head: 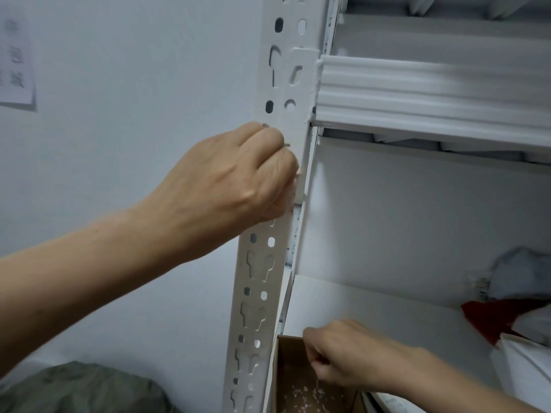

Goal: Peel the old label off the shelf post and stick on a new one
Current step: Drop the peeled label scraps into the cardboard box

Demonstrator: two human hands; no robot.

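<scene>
Peeling looked half done: left hand [238, 174] pinched old label [295, 187] mid-frame on shelf post [259, 278], right hand [343, 356] curled over bottom box [287, 380], contents unclear.

My white slotted shelf [372, 308], seen up close
Its post [256, 293] meets a ribbed beam [417, 93] above. On the level below sit an open brown cardboard box [286, 377] holding pale scraps [310, 393], a red item [489, 317] and a crumpled grey bundle [524, 272].
</scene>
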